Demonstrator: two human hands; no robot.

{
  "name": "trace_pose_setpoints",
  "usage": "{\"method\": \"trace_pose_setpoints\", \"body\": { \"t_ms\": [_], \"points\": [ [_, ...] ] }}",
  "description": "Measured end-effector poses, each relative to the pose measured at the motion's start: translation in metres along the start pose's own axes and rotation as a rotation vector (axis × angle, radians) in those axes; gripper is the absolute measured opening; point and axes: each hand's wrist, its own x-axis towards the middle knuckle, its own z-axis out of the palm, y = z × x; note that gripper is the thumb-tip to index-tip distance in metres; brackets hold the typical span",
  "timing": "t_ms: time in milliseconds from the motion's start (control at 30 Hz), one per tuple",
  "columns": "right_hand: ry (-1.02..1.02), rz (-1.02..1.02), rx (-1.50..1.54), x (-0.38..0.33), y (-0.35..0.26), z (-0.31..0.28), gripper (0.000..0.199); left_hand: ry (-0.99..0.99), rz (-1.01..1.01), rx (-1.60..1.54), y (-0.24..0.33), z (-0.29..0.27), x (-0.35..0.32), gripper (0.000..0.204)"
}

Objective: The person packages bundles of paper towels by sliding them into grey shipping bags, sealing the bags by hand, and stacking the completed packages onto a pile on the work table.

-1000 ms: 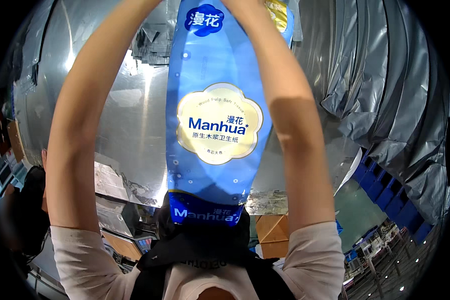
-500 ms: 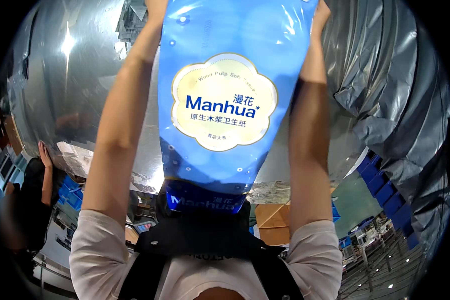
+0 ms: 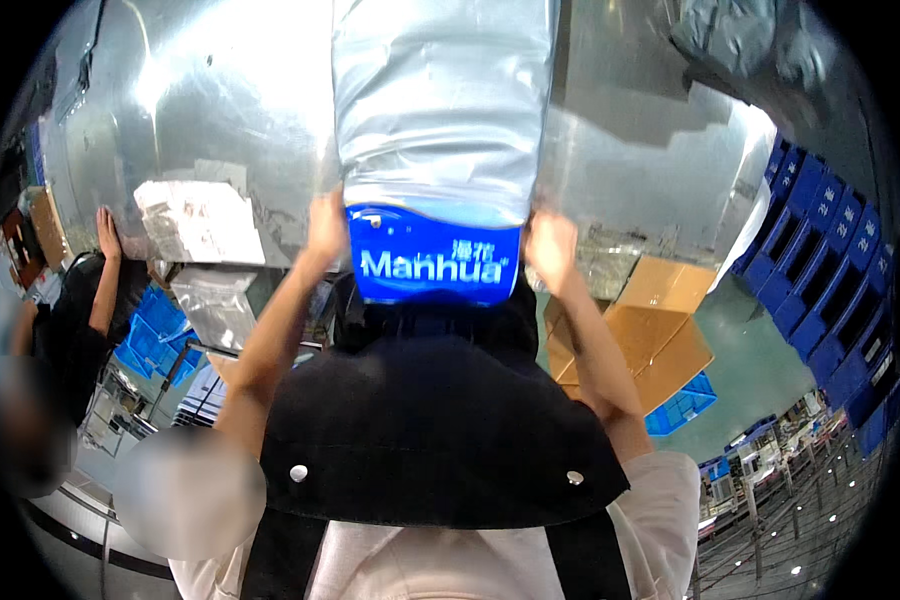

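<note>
A tissue pack (image 3: pixel 432 270) in shiny blue plastic lies in the middle, its near end pointing at my body. Silver-grey plastic, apparently a bag (image 3: pixel 445 110), covers the rest of it, with the edge crossing just above the blue end. My left hand (image 3: pixel 327 228) is closed at the left side, where this edge meets the pack. On the opposite side my right hand (image 3: pixel 552 248) is closed at the same edge. The fingertips of both hands are partly hidden, so how firmly they grip does not show.
A metal tabletop (image 3: pixel 240 110) spreads beneath. Crumpled grey plastic bags (image 3: pixel 760 50) lie far right. An open cardboard box (image 3: pixel 660 325) and a blue crate (image 3: pixel 682 402) stand below the table at right, beyond them stacked blue bins (image 3: pixel 820 250). At left another person's hand (image 3: pixel 108 232) touches the table.
The blue pack, held up high before with its printed face showing, now lies lower with silver-grey plastic over most of it. Both hands have come down and nearer my body.
</note>
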Motion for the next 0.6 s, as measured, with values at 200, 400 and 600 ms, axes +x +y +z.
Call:
{"method": "trace_pose_setpoints", "body": {
  "t_ms": [200,400,600],
  "points": [
    [-0.302,-0.017,0.252,-0.079,0.019,0.059,0.023,-0.354,0.102,-0.775,0.031,0.044,-0.067,0.03],
    [0.097,-0.075,0.56,-0.042,-0.065,-0.029,0.037,-0.236,-0.161,-0.71,0.17,-0.012,-0.04,0.018],
    [0.25,0.112,0.224,-0.03,0.052,0.008,0.035,-0.07,-0.034,-0.534,0.084,-0.006,-0.03,0.034]
  ]
}}
